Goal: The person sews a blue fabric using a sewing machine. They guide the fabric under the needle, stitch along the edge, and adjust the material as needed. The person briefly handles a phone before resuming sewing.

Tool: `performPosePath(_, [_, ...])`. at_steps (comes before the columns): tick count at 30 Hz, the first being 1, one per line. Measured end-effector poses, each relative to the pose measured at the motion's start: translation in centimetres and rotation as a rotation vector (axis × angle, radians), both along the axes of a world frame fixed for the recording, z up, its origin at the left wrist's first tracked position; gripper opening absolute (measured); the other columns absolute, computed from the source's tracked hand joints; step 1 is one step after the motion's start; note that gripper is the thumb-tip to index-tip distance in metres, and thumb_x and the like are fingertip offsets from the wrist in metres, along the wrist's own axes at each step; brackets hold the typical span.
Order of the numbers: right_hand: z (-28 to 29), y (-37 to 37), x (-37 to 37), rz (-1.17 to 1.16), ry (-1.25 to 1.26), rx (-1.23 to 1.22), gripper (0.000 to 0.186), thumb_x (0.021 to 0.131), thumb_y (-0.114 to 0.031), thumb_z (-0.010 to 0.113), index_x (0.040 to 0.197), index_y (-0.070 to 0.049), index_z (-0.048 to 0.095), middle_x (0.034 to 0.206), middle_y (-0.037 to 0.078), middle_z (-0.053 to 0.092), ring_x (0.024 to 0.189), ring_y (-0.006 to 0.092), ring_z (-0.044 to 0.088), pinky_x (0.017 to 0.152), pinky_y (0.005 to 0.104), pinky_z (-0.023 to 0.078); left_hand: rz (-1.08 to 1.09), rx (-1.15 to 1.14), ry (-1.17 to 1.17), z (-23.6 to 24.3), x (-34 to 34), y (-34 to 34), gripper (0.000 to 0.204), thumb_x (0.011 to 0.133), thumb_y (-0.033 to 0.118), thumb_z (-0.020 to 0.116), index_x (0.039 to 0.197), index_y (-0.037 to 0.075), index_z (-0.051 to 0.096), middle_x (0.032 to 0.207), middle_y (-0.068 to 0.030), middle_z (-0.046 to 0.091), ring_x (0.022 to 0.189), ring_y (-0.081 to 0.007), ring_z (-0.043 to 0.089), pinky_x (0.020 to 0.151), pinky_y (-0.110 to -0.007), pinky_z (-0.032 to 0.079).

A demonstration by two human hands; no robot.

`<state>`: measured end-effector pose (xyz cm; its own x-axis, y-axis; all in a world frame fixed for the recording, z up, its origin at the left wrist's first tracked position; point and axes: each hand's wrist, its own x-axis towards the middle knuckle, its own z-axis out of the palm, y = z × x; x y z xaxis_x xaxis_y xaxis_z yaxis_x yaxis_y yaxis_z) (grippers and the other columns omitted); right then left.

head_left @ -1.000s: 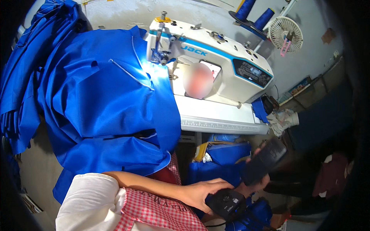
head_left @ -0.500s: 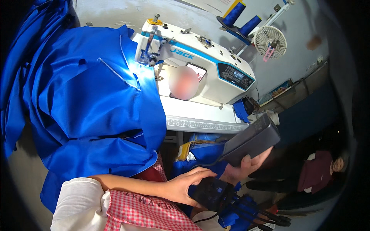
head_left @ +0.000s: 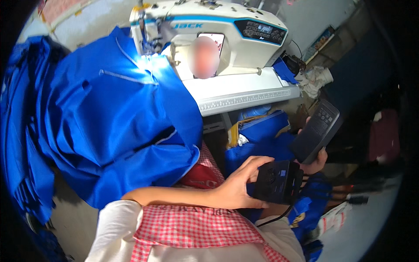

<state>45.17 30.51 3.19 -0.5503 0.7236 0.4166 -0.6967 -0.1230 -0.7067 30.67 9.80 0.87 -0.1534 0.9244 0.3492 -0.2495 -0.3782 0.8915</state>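
Observation:
My left hand (head_left: 235,187) is wrapped round a black box-shaped device (head_left: 273,181) with a small lit screen and several cables at its right side. Just above and to the right, my right hand (head_left: 318,162) grips a dark grey, flat rectangular block (head_left: 316,131) that looks like a power bank. Its printed face shows, and it is tilted. Part of the right forearm is hidden behind the black device. A large piece of blue fabric (head_left: 118,113) with pale stitched edges lies to the left, under the needle end of a white sewing machine (head_left: 246,54).
A phone (head_left: 216,43) leans against the machine, partly covered by a blurred patch. Folded blue cloth (head_left: 264,131) is stacked below the machine bed with its ruler edge (head_left: 248,99). Dark cables (head_left: 345,190) stretch to the right. A person in maroon (head_left: 384,135) is at the far right.
The view has shifted, so the machine sits higher. My right hand has turned the grey block more upright, showing its printed face. Both hands keep their hold, and the black device appears higher and further right.

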Motion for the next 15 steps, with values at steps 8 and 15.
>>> performPosePath(8, [-2.6, 3.4, 5.4, 0.299, 0.166, -0.061, 0.069, 0.091, -0.01, 0.059, 0.151, -0.004, 0.026, 0.154, 0.024, 0.028, 0.135, 0.0359, 0.043, 0.102, 0.0487, 0.049, -0.367, -0.191, -0.163, -0.2, -0.7, 1.5, 0.103, 0.072, -0.012, 0.077, 0.154, 0.009, 0.018, 0.12, -0.0073, 0.057, 0.111, -0.0151, 0.057, 0.095, -0.03, 0.046])
performPosePath(15, [1.0, -0.5, -0.7, 0.487, 0.382, -0.183, 0.081, 0.09, 0.003, 0.05, 0.156, -0.015, 0.007, 0.16, 0.009, 0.018, 0.147, 0.024, 0.025, 0.117, 0.045, 0.029, -0.584, -0.047, -0.385, 0.3, -2.1, 2.3, 0.108, 0.07, 0.0, 0.082, 0.153, 0.006, 0.013, 0.145, -0.0178, 0.035, 0.127, -0.0291, 0.05, 0.105, -0.04, 0.045])
